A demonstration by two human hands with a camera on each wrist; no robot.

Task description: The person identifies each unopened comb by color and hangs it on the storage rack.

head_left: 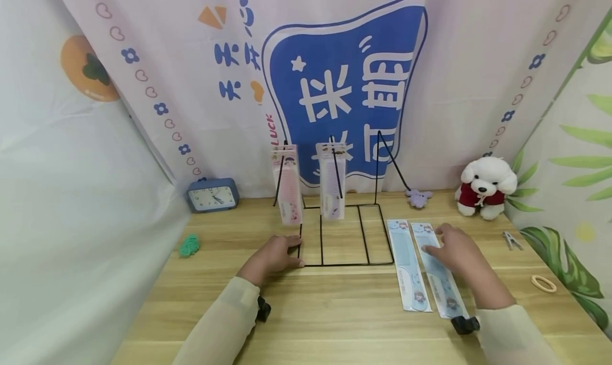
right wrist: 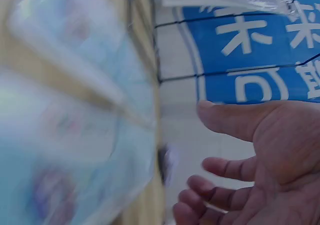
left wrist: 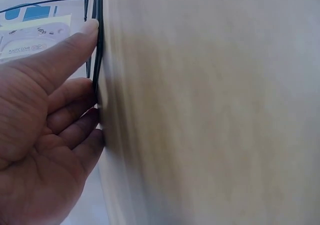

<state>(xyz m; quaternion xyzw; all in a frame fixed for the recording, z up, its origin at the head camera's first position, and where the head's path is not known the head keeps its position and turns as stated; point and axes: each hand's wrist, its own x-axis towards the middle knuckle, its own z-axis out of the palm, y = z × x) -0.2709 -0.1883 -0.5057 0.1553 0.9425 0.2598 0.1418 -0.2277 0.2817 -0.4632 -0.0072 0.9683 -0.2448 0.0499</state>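
Observation:
A black wire display rack (head_left: 356, 264) stands on the table, and my left hand (head_left: 276, 254) holds its front left corner, thumb and fingertips at the wire. In the left wrist view the thumb (left wrist: 75, 50) meets the wire and the fingers bend beside it. A packaged pink comb (head_left: 288, 189) and a packaged purple comb (head_left: 333, 184) hang from the rack's hooks. Right of the rack lie two packaged blue combs, a left one (head_left: 407, 264) and a right one (head_left: 439, 274). Over the right pack is my right hand (head_left: 451, 251), thumb and fingers spread apart.
A blue clock (head_left: 212, 195) and a green coil (head_left: 189, 245) sit at the left. Toward the right are a purple figure (head_left: 418, 197), a white plush dog (head_left: 485, 187), a metal clip (head_left: 512, 241) and a beige ring (head_left: 543, 283). A printed curtain (head_left: 191, 51) hangs behind.

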